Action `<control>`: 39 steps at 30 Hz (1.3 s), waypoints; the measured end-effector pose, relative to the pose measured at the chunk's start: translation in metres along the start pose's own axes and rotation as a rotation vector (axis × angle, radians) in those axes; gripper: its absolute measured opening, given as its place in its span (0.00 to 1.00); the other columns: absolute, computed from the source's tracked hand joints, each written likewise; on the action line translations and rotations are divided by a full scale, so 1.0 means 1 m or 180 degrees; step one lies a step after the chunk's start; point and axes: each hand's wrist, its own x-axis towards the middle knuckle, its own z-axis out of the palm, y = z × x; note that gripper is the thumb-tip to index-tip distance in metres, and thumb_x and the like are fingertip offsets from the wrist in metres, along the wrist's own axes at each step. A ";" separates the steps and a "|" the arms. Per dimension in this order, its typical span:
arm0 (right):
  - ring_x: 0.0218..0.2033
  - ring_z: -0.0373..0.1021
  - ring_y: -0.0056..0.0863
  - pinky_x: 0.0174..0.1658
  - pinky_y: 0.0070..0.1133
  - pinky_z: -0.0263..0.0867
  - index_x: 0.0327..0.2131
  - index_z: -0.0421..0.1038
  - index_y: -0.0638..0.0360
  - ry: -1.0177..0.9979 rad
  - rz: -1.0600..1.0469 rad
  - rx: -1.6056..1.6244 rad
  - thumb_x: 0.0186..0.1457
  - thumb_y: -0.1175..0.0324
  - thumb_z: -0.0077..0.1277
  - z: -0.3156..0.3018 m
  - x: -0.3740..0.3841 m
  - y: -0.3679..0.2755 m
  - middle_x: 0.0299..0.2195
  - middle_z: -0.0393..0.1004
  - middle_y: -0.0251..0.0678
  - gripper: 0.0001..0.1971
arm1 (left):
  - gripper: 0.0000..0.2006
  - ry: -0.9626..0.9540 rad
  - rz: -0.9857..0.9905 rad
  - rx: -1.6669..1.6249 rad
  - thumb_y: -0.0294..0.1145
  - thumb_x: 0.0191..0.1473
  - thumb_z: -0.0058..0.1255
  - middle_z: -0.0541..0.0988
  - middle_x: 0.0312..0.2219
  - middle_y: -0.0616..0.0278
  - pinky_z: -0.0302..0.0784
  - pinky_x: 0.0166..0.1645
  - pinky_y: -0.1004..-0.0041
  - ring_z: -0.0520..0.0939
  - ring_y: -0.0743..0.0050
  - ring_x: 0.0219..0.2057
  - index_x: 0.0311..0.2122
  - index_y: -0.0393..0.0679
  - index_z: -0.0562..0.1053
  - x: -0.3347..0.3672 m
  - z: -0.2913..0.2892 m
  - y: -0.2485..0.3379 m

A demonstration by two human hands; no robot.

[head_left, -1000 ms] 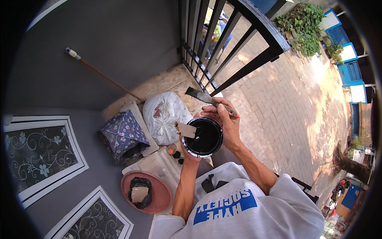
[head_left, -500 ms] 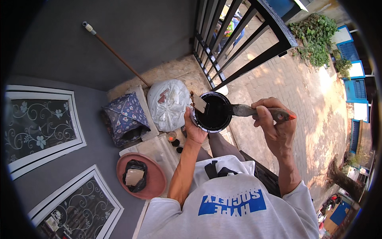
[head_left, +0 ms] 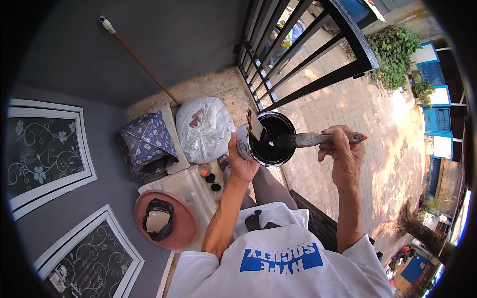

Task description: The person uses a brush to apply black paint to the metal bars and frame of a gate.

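Note:
My left hand (head_left: 243, 164) grips the side of a round paint can (head_left: 290, 158) with black paint inside. A flat stirring stick (head_left: 255, 126) leans on the can's left rim, its lower end in the can. In my right hand (head_left: 341, 153) is a paintbrush (head_left: 314, 139), held by its dark, red-tipped handle between thumb and fingers. The brush lies nearly level across the can's right rim, and its paint-covered bristles reach into the opening. How far they dip into the paint I cannot tell.
A black metal railing (head_left: 318, 92) rises ahead. To the left are a tied white bag (head_left: 203, 130), a patterned blue cloth bundle (head_left: 147, 145), a reddish basin (head_left: 185, 226) and a long pole (head_left: 141, 64) against the grey wall (head_left: 174, 39). Paving (head_left: 392, 164) lies right.
The brush has moved left, its bristles now further over the can's opening. My right hand has shifted on the handle. The can sits slightly further right in view.

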 end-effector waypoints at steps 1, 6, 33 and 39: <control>0.22 0.75 0.25 0.25 0.20 0.71 0.38 0.75 0.68 0.0003 0.0012 0.0255 0.64 0.59 0.53 -0.003 0.002 0.011 0.24 0.77 0.39 0.17 | 0.30 -0.0008 -0.0037 -0.0064 0.56 0.61 0.48 0.78 0.52 0.52 0.75 0.59 0.56 0.79 0.58 0.53 0.57 0.40 0.70 0.002 0.000 -0.001; 0.28 0.78 0.33 0.30 0.28 0.77 0.42 0.74 0.68 -0.0262 -0.0158 0.1089 0.62 0.60 0.55 -0.019 0.000 0.070 0.26 0.78 0.42 0.17 | 0.30 -0.0028 0.0019 -0.0170 0.56 0.61 0.47 0.76 0.54 0.54 0.72 0.62 0.55 0.77 0.58 0.55 0.58 0.41 0.69 0.026 -0.013 -0.005; 0.44 0.78 0.37 0.47 0.29 0.78 0.35 0.83 0.50 0.0244 -0.4216 -0.1362 0.45 0.77 0.67 -0.050 0.122 0.355 0.44 0.77 0.47 0.12 | 0.34 -0.0755 -0.0664 0.0351 0.62 0.57 0.48 0.70 0.59 0.52 0.66 0.60 0.39 0.71 0.46 0.59 0.64 0.55 0.63 0.186 -0.184 -0.051; 0.45 0.78 0.39 0.47 0.31 0.79 0.37 0.82 0.52 0.0352 -0.4857 -0.2165 0.42 0.77 0.67 -0.047 0.137 0.379 0.49 0.74 0.45 0.15 | 0.32 -0.1025 -0.0975 -0.0008 0.59 0.59 0.47 0.71 0.55 0.48 0.69 0.58 0.42 0.73 0.45 0.56 0.62 0.48 0.64 0.209 -0.220 -0.038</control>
